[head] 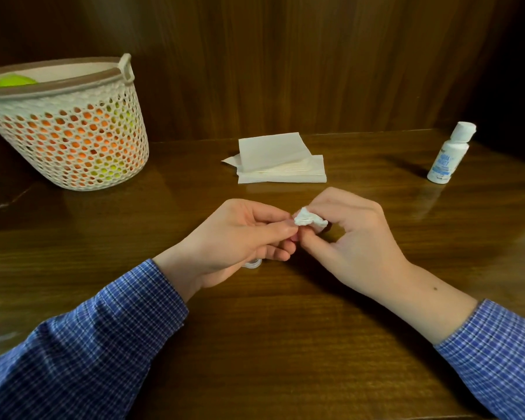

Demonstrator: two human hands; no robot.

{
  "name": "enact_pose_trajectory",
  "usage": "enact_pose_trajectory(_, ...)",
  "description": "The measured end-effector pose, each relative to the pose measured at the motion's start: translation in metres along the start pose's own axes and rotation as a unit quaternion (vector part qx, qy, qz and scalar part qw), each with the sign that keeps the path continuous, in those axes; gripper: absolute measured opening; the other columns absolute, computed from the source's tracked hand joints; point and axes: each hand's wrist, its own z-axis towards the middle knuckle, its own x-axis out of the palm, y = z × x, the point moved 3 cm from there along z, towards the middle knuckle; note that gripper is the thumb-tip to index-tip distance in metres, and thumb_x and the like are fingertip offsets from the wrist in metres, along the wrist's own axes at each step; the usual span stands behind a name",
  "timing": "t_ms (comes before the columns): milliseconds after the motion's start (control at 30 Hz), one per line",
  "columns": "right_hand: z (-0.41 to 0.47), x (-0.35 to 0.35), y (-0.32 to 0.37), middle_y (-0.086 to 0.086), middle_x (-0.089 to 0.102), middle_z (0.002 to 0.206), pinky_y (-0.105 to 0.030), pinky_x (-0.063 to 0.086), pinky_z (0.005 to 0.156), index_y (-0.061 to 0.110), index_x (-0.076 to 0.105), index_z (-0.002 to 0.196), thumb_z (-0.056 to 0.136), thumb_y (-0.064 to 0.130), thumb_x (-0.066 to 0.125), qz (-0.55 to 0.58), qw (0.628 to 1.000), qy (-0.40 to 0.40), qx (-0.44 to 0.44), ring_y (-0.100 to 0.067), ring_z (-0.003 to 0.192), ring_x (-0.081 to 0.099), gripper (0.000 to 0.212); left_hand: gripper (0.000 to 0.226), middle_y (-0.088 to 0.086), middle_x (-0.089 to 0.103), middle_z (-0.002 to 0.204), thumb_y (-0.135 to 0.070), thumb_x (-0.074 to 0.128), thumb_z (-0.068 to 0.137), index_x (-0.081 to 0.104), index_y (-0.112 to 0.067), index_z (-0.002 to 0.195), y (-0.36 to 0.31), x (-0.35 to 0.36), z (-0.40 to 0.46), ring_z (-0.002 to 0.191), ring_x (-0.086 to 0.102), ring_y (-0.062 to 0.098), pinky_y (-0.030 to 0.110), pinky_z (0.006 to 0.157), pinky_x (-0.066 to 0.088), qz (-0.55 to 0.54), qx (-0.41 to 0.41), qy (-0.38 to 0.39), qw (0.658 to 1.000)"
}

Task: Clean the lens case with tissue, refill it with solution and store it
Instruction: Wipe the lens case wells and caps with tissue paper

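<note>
Pinching one crumpled wad of tissue [309, 220] between them, two hands are meeting above the tabletop [285, 328]: the right hand [355, 241] is curling its fingers round the wad, the left hand [240, 234] is gripping something small that is mostly hidden. One clear round piece [253, 263], perhaps part of the lens case, is peeking out beneath the left hand. One stack of folded tissues [281, 160] is lying beyond. One white solution bottle [450, 153] is standing far right, its blue label unreadable. One perforated basket [70, 125] is sitting far left, holding orange and green things.
</note>
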Motion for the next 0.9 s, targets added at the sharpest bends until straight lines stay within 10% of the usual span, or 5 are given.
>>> enact_pose_trajectory(533, 0.001, 0.006, -0.024, 0.002, 0.065, 0.06, -0.029, 0.046, 0.058, 0.019, 0.071, 0.069, 0.089, 0.033, 0.077, 0.211, 0.914, 0.135, 0.32, -0.009, 0.056, 0.057, 0.024, 0.031, -0.012, 0.073, 0.101, -0.011, 0.079, 0.089, 0.076, -0.024, 0.117, -0.008, 0.012, -0.008, 0.092, 0.073, 0.009, 0.024, 0.078, 0.063, 0.31, 0.204, -0.108, 0.922)
enact_pose_trajectory(900, -0.002, 0.004, -0.018, 0.015, 0.071, 0.073, -0.012, 0.049, 0.065, 0.031, 0.076, 0.079, 0.086, 0.04, 0.074, 0.078, 0.979, 0.029, 0.184, -0.005, 0.079, 0.066, 0.012, 0.022, -0.007, 0.078, 0.09, -0.014, 0.073, 0.094, 0.075, -0.021, 0.114, -0.006, 0.012, -0.006, 0.083, 0.076, 0.005, 0.02, 0.075, 0.062, 0.291, 0.151, -0.096, 0.94)
